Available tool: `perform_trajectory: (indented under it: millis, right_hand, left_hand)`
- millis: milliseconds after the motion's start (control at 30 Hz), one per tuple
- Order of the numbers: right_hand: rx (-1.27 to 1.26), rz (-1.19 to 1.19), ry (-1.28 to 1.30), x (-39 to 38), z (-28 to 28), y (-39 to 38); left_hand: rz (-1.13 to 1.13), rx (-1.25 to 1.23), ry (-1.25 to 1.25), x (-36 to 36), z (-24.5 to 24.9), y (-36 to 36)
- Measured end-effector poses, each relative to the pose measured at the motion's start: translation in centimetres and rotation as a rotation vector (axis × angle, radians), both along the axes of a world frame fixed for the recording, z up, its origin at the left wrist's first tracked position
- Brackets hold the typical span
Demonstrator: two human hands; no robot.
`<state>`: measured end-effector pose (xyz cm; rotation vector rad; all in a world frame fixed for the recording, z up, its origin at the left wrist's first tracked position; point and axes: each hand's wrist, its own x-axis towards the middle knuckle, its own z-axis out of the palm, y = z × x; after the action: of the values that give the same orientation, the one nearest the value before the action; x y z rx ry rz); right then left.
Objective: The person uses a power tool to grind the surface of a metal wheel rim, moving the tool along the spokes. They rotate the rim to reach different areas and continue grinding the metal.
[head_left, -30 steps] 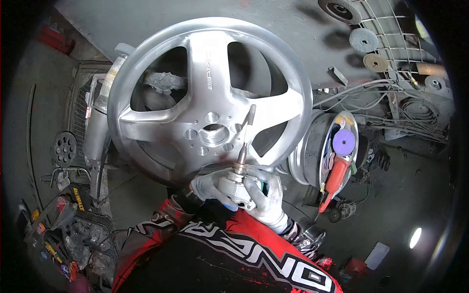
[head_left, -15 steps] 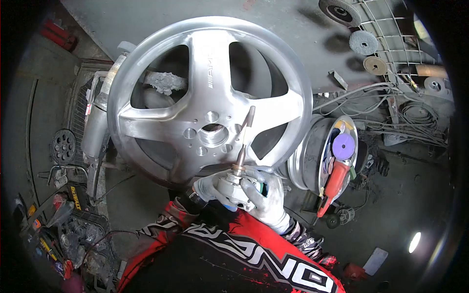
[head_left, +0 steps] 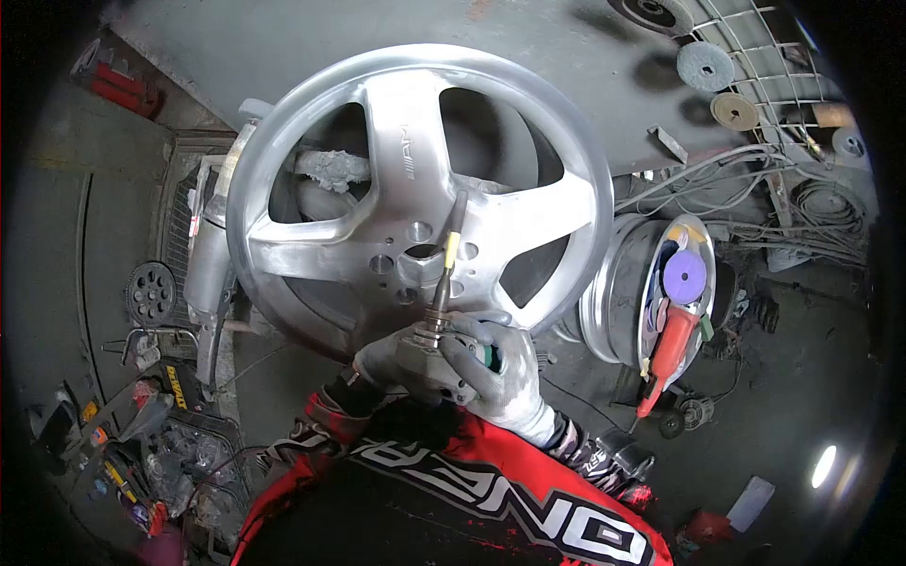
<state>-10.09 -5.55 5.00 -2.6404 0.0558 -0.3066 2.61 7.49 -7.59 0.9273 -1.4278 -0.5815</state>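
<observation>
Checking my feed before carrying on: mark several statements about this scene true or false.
1. The left hand and right hand, in pale grey fabric gloves, hold a grey metal power tool. True.
2. The slim, yellow-banded, rod-shaped bit points at the person's chest. False: it points away, over the large silver metal wheel.
3. The long red power tool lies left of that wheel. False: to the right.
4. A round purple disc is at that tool's far end. True.
5. The person's shirt is plain blue. False: black and red with white lettering.

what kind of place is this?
Probably a wheel-refinishing workshop: there's a bare-metal wheel front and centre, a second wheel with a red power tool, and several round discs by a wire grid.
</observation>
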Motion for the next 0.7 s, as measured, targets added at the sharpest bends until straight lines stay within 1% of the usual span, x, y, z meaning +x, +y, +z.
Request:
perform_trajectory:
  millis: [67, 100, 167, 200, 300, 333, 400, 433, 500, 533, 600, 633, 700]
  right_hand:
    - [0.012, -0.029, 0.004, -0.7, 0.1, 0.0]
    - [0.013, -0.057, 0.007, -1.1, 0.2, 0.0]
    - [0.016, -0.089, 0.011, -1.6, 0.6, -0.1]
    - [0.024, -0.090, 0.033, -1.7, 0.9, -0.1]
    - [0.015, -0.092, 0.044, -1.2, 1.3, 0.0]
    - [0.055, -0.087, 0.025, -0.6, 1.6, 0.2]
    - [0.102, -0.083, 0.002, 0.5, 1.6, 0.5]
    - [0.145, -0.059, -0.014, 1.0, 1.5, 0.6]
    - [0.191, -0.037, -0.031, 1.3, 1.5, 0.8]
    - [0.169, -0.044, -0.010, 1.4, 1.5, 1.0]
    - [0.146, -0.051, 0.014, 1.2, 1.4, 1.2]
    - [0.141, -0.083, -0.024, 0.9, 1.2, 1.2]
    - [0.136, -0.117, -0.054, 0.1, 0.9, 1.4]
  left_hand:
    - [-0.056, -0.149, 0.110, -0.4, 0.1, -1.1]
    - [-0.063, -0.149, 0.111, -0.7, 0.2, -1.2]
    - [-0.102, 0.184, 0.185, -1.8, 0.3, -0.8]
    - [-0.100, 0.109, 0.286, -2.2, 0.1, -0.8]
    - [-0.111, 0.044, 0.287, -1.8, -0.4, -0.2]
    - [-0.111, 0.048, 0.284, -1.4, -0.2, 0.3]
    - [-0.170, 0.233, 0.218, -0.4, 0.8, 1.3]
    - [-0.169, 0.237, 0.215, 0.1, 1.2, 1.4]
    - [-0.120, 0.098, -0.033, 0.9, 2.0, 1.6]
    - [-0.123, 0.099, -0.035, 1.1, 2.3, 1.5]
    - [-0.127, 0.100, 0.039, 1.2, 3.0, 1.2]
    - [-0.127, 0.099, 0.041, 1.2, 3.5, 1.1]
    - [-0.199, 0.129, 0.328, 1.1, 4.7, 0.8]
